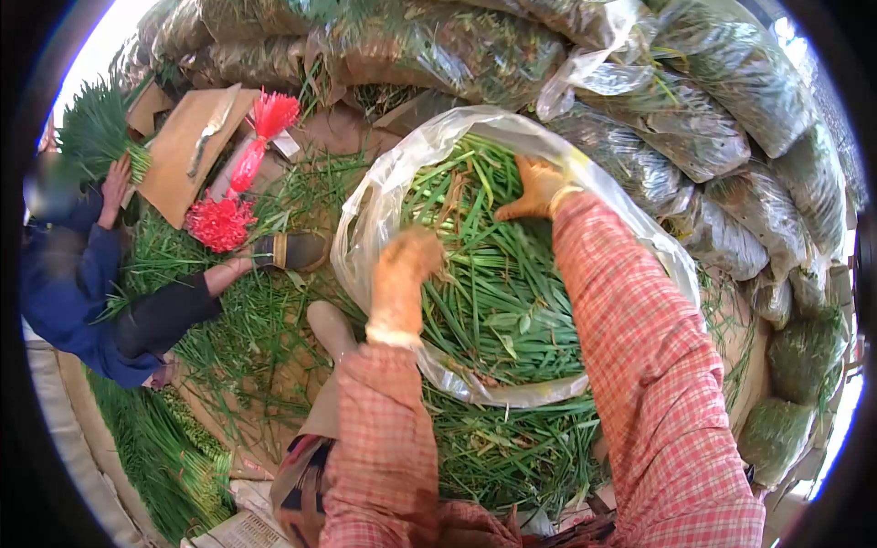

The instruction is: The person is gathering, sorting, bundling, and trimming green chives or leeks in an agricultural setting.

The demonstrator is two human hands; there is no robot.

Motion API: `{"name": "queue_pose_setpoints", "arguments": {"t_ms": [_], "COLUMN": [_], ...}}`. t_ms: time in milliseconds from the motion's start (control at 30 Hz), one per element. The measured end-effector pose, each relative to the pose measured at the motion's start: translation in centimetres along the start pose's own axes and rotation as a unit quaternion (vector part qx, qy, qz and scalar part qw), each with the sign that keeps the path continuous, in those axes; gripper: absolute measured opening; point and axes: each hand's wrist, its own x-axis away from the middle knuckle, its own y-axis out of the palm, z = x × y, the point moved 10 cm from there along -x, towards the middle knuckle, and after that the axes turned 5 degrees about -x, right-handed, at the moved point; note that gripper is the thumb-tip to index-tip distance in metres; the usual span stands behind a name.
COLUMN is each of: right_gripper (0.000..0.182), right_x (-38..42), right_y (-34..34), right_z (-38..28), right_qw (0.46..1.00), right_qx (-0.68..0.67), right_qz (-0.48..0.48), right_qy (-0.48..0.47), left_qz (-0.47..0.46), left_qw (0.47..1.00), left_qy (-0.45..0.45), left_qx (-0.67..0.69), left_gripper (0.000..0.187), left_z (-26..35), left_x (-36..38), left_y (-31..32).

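Note:
A large clear plastic bag point(364, 205) stands open in front of me, filled with green stalks and leaves point(502, 283). My right hand point(539, 189), in an orange glove, has its thumb and fingers spread over the greens at the bag's far right side. My left hand point(402, 265), in the same kind of glove, is over the left part of the greens; its fingers are blurred by motion, and whether they hold anything cannot be made out.
Filled plastic bags point(438, 55) are stacked at the back and right. A person point(64, 274) sits at the left, one hand on a green bunch point(96, 128). Near them lie cardboard point(192, 151) and red ties point(224, 222). Loose greens point(247, 338) cover the floor.

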Motion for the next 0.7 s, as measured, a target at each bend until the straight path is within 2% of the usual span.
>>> {"name": "queue_pose_setpoints", "arguments": {"t_ms": [67, 100, 167, 267, 333, 400, 433, 500, 533, 633, 700], "right_gripper": [0.118, 0.119, 0.112, 0.098, 0.087, 0.078, 0.077, 0.077, 0.077, 0.081, 0.085], "right_x": [-3.3, -3.3, -4.3, -5.4, -4.2, -2.0, -1.1, 1.0, 1.5, 0.0, -0.3], "right_y": [1.7, 2.1, 3.3, 1.9, 1.7, -0.5, -1.4, -2.4, -2.8, -0.3, -0.6], "right_z": [2.5, 2.7, 3.6, 1.5, 0.6, -2.0, -3.0, -3.6, -3.7, -1.5, -1.1], "right_qw": [0.998, 0.992, 0.982, 0.985, 0.982, 0.982, 0.976, 0.985, 0.978, 0.993, 0.992], "right_qx": [-0.055, -0.093, -0.155, -0.101, -0.14, -0.128, -0.143, -0.075, -0.048, -0.062, -0.093], "right_qz": [-0.026, -0.083, -0.11, -0.004, -0.064, -0.054, -0.033, 0.027, 0.076, -0.081, -0.036], "right_qy": [-0.027, 0.012, 0.017, -0.139, -0.112, -0.13, -0.162, -0.153, -0.189, -0.056, -0.082], "left_qz": [-0.007, -0.01, -0.008, 0.013, 0.017, 0.005, -0.001, -0.008, -0.023, -0.053, -0.032], "left_qw": [1.0, 0.999, 0.993, 0.991, 0.988, 0.981, 0.976, 0.976, 0.978, 0.975, 0.979], "left_qy": [0.019, 0.031, 0.088, 0.091, 0.087, 0.122, 0.14, 0.144, 0.137, 0.125, 0.103], "left_qx": [-0.024, -0.031, -0.077, -0.092, -0.125, -0.154, -0.169, -0.164, -0.158, -0.174, -0.171], "left_gripper": [0.039, 0.039, 0.042, 0.044, 0.044, 0.044, 0.044, 0.045, 0.046, 0.047, 0.047], "left_z": [1.7, 2.8, 5.9, 6.9, 7.5, 8.0, 8.5, 9.0, 9.3, 10.0, 9.7], "left_x": [-4.3, -6.3, -8.4, -11.1, -11.5, -12.2, -12.2, -11.8, -11.4, -10.9, -10.7], "left_y": [-0.6, -0.7, 0.4, 0.5, 0.9, 0.5, 0.6, 0.4, 0.5, 0.8, 0.5]}}
